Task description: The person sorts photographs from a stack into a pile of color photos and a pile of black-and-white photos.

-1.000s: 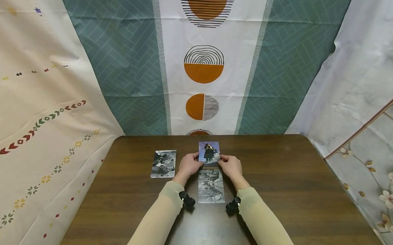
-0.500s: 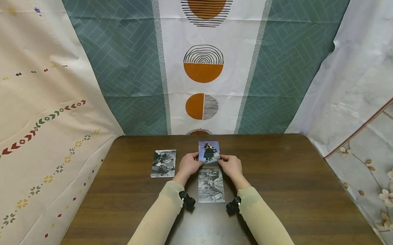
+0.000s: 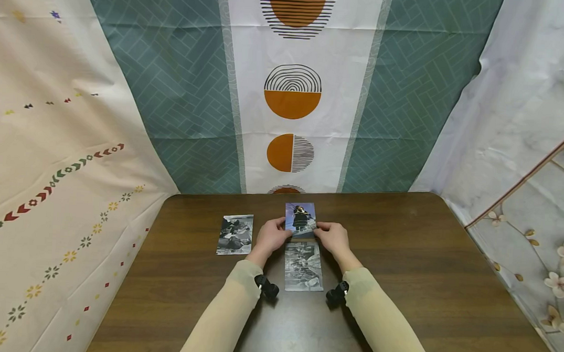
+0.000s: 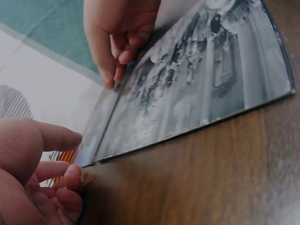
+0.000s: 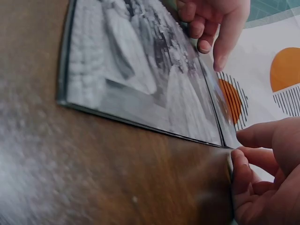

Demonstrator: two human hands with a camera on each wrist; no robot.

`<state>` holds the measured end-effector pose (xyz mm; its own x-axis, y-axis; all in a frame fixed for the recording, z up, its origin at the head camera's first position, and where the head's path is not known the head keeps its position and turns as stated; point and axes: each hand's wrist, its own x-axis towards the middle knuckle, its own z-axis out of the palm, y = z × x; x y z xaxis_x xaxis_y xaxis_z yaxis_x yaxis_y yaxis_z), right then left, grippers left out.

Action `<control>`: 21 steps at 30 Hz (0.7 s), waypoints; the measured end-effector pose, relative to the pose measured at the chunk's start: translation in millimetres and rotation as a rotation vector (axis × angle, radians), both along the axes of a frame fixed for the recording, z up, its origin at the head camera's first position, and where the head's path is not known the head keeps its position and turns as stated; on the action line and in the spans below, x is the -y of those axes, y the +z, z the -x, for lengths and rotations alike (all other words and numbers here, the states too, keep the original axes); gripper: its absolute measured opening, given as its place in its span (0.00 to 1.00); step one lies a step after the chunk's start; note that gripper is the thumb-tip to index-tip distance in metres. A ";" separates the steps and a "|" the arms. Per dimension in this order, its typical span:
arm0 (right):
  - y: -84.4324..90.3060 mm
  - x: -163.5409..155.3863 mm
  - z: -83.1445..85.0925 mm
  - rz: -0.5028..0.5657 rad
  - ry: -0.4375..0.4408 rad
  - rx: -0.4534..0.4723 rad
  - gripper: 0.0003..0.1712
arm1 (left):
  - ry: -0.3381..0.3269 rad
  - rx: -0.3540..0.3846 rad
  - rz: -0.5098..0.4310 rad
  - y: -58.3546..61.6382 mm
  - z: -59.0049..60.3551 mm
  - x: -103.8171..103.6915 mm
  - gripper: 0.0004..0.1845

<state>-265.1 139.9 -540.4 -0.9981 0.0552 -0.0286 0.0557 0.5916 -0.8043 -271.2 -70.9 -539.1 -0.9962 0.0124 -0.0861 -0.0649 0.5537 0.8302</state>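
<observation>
Carefully now: left hand (image 3: 271, 235) and right hand (image 3: 332, 236) pinching the small blue colour photo (image 3: 300, 217) by its sides. Could nudge the black-and-white photo (image 3: 304, 266) touching below if slid carelessly.

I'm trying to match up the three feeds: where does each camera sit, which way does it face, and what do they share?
Head: worn high, looking forward and down at the table, three photos and both sleeved forearms.
Left wrist: low by the left hand, looking across the black-and-white photo toward the right hand.
Right wrist: low by the right hand, looking across that photo toward the left hand.
Shared: both hands, at the edges of the colour photo.
</observation>
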 end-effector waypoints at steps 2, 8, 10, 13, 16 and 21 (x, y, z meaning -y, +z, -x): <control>1.5 -0.8 0.3 0.027 -0.008 0.010 0.22 | -0.009 -0.005 -0.066 2.4 -2.0 3.0 0.32; 2.6 -2.1 3.6 0.070 -0.030 -0.005 0.21 | -0.054 -0.022 -0.161 12.9 -9.5 16.1 0.30; 3.5 -0.9 4.2 0.070 -0.030 -0.018 0.22 | -0.063 -0.022 -0.169 15.0 -11.6 21.5 0.29; 6.5 3.3 3.9 0.069 -0.018 -0.037 0.22 | -0.069 -0.028 -0.182 15.9 -15.5 30.6 0.28; 11.1 10.6 2.1 0.081 -0.006 -0.049 0.22 | -0.067 -0.030 -0.169 15.0 -20.6 41.3 0.27; 17.4 27.9 -3.5 0.105 0.032 -0.050 0.22 | -0.054 -0.039 -0.132 14.2 -31.0 63.5 0.27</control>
